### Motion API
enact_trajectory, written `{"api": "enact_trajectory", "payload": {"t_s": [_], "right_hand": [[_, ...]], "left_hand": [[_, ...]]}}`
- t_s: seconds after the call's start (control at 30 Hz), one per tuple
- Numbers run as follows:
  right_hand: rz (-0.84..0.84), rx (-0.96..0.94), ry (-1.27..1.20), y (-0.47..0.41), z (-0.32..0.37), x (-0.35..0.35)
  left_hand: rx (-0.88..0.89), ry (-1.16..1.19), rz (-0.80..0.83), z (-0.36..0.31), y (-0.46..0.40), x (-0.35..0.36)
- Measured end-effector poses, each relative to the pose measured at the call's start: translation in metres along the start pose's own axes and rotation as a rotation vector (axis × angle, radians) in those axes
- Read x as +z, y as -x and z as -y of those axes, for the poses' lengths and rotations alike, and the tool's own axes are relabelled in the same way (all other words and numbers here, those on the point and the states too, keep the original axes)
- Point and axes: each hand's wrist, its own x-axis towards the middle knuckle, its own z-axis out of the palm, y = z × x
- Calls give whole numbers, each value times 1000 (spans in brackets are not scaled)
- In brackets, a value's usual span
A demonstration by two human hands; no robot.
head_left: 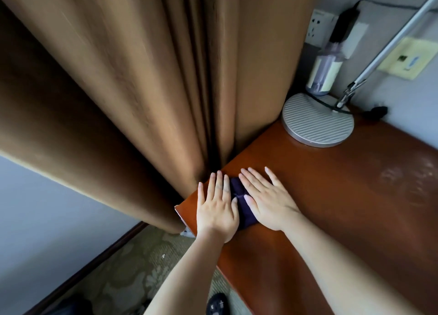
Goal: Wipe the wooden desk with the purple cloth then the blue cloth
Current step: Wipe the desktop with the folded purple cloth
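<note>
Head view: both hands, left (216, 208) & right (270, 201), press fingers flat on the cloth (241, 205) at the counter (343, 196) corner (curtain (142, 89) touching), so it may slide off the edge or snag.

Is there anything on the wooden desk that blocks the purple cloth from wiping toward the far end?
Yes. The round ribbed grey lamp base sits at the back corner of the wooden desk, beyond the dark purple cloth pressed under both hands.
</note>
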Motion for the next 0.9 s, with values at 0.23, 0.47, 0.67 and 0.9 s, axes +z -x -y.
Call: {"api": "enact_trajectory", "payload": {"t_s": [0.23, 0.47, 0.67, 0.9], "right_hand": [[0, 235, -37, 3, 1, 2], [20, 302, -60, 54, 11, -3], [62, 298, -93, 93, 17, -8], [31, 209, -89, 73, -1, -3]], "left_hand": [[46, -14, 123, -2, -18, -14], [21, 56, 132, -27, 28, -10], [27, 49, 144, -45, 62, -9], [80, -7, 136, -41, 34, -11]]}}
